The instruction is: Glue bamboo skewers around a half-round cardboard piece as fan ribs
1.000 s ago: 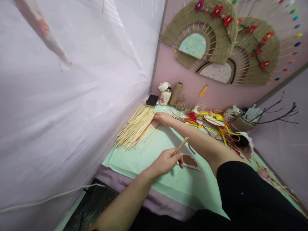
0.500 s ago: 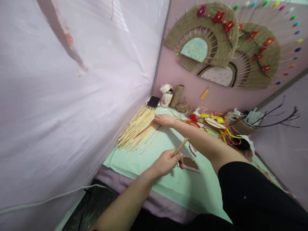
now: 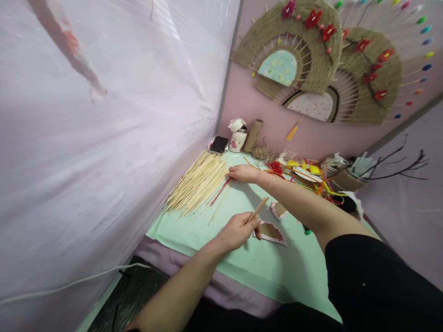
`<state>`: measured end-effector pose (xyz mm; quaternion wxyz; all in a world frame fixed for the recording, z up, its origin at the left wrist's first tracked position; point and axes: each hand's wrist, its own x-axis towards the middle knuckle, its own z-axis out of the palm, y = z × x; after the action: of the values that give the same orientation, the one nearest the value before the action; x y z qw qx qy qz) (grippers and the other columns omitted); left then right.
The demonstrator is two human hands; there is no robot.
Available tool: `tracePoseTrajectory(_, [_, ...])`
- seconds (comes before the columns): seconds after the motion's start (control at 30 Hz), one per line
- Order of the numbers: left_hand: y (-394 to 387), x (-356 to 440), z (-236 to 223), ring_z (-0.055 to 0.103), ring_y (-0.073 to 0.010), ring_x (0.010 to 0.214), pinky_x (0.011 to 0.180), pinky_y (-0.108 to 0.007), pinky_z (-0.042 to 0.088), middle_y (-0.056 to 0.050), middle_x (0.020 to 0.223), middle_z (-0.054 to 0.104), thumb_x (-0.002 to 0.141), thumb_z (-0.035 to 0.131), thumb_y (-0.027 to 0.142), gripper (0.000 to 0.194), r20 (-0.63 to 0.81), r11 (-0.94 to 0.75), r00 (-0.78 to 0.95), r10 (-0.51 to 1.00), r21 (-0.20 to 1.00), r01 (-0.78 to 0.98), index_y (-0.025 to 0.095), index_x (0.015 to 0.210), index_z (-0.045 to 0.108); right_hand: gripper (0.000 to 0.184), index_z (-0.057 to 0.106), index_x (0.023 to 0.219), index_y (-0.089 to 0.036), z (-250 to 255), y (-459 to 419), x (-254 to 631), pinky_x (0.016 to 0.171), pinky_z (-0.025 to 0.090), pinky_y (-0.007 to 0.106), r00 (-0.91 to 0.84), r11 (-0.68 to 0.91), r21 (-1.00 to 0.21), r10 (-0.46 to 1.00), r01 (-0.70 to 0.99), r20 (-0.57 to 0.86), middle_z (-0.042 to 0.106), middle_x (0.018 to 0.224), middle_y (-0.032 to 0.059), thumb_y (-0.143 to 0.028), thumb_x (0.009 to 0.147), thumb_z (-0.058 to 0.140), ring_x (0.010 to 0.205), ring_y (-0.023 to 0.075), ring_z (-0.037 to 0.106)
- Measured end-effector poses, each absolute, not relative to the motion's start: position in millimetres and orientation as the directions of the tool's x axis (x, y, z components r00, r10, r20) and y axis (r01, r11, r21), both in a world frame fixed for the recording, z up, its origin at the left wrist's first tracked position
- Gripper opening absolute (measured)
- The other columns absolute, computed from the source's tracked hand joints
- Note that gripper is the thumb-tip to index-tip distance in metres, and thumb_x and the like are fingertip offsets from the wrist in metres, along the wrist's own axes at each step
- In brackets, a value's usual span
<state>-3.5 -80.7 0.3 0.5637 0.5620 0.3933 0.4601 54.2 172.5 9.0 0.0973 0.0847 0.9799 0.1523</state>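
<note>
My left hand is closed around a small bundle of thin wooden sticks, which points up and to the right over the table. Farther off, my right hand pinches the upper end of a thin red stick at the right edge of a large pile of pale wooden sticks. A few single sticks lie loose beside the pile. Under and right of my left hand is a cardboard piece with a pink-white border; a second, similar piece lies behind it, partly covered by my right arm.
Along the back stand a dark phone-like object, a white bottle, a twine spool and a twine ball. Colourful craft strips and a container with branches are at right. Twine-covered fan decorations hang on the wall.
My right hand has moved slightly right, away from the pile. The red stick, which lay across the pile, is now at its right edge. My left hand keeps its bundle nearly still.
</note>
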Motion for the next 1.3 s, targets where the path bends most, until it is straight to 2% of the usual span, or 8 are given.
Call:
tracePoseTrajectory(0.17, [-81,-3,0,0.046,-0.0119,0.060,0.062,-0.025,0.040,0.000,0.059,0.056,0.089,0.048,0.057,0.046,0.053,-0.038,0.259,0.964,0.998,-0.059,0.017,0.068,0.057,0.018,0.063,0.100,-0.015,16,169,52,0.075,0.041,0.028,-0.965,0.928,0.351,0.197,0.127,-0.173,0.063,0.101,0.0107,-0.014,0.097,0.046,0.093,0.0190,0.057])
tracePoseTrajectory(0.33, [-81,-3,-4,0.042,-0.0093,0.058,0.058,-0.023,0.037,-0.001,0.065,0.060,0.091,0.048,0.055,0.046,0.091,-0.072,0.243,0.966,0.994,-0.085,0.015,0.070,0.060,0.017,0.062,0.103,-0.013,36,170,42,0.073,0.040,0.030,-0.964,0.870,0.439,0.265,0.223,-0.035,0.062,0.105,0.0139,-0.012,0.095,0.046,0.095,0.0224,0.055])
tracePoseTrajectory(0.43, [-80,-3,-4,0.033,-0.0077,0.051,0.051,-0.023,0.028,0.003,0.056,0.049,0.090,0.049,0.060,0.050,0.097,-0.065,0.182,0.978,0.983,-0.174,0.015,0.070,0.059,0.019,0.061,0.105,-0.013,50,171,19,0.071,0.039,0.030,-0.965,0.855,0.458,0.260,0.243,0.027,0.061,0.107,0.0149,-0.012,0.096,0.044,0.096,0.0227,0.055])
tracePoseTrajectory(0.53, [-78,-3,-4,0.024,-0.0067,0.045,0.047,-0.025,0.019,0.007,0.050,0.032,0.088,0.049,0.065,0.054,0.096,-0.079,0.045,0.994,0.952,-0.295,0.016,0.067,0.055,0.022,0.061,0.108,-0.014,60,169,-14,0.071,0.040,0.030,-0.972,0.862,0.455,0.229,0.224,0.045,0.061,0.110,0.0149,-0.012,0.097,0.042,0.096,0.0225,0.055])
tracePoseTrajectory(0.73, [-84,-1,-8,0.035,-0.0093,0.053,0.053,-0.026,0.030,0.002,0.062,0.046,0.094,0.041,0.061,0.052,0.210,-0.307,-0.361,0.909,0.922,-0.236,0.018,0.065,0.049,0.024,0.061,0.108,-0.013,52,153,-66,0.080,0.044,0.030,-0.953,0.889,0.350,0.299,0.296,0.047,0.061,0.112,0.0155,-0.010,0.098,0.039,0.101,0.0226,0.056])
tracePoseTrajectory(0.93, [-91,1,-8,0.048,-0.0122,0.063,0.066,-0.026,0.040,-0.001,0.065,0.052,0.099,0.039,0.046,0.044,0.422,-0.421,-0.194,0.885,0.906,0.052,0.019,0.068,0.052,0.025,0.059,0.116,-0.009,34,155,-55,0.082,0.045,0.032,-0.886,0.849,0.253,0.452,0.464,0.108,0.060,0.116,0.0192,-0.010,0.095,0.047,0.102,0.0250,0.059])
tracePoseTrajectory(1.1, [-90,4,-9,0.050,-0.0110,0.061,0.065,-0.024,0.041,0.000,0.064,0.052,0.100,0.040,0.039,0.038,0.544,-0.542,-0.204,0.814,0.837,0.070,0.019,0.070,0.051,0.016,0.069,0.104,-0.014,34,162,-14,0.078,0.043,0.030,-0.882,0.868,0.157,0.466,0.472,0.075,0.068,0.106,0.0132,-0.019,0.092,0.059,0.102,0.0243,0.061])
tracePoseTrajectory(1.3, [-90,7,-11,0.048,-0.0102,0.060,0.062,-0.024,0.041,0.001,0.063,0.051,0.101,0.041,0.035,0.036,0.582,-0.575,-0.188,0.791,0.812,0.094,0.019,0.070,0.051,0.021,0.075,0.099,-0.018,21,154,3,0.079,0.042,0.025,-0.920,0.919,0.059,0.388,0.391,0.055,0.071,0.103,0.0088,-0.012,0.091,0.056,0.097,0.0184,0.062])
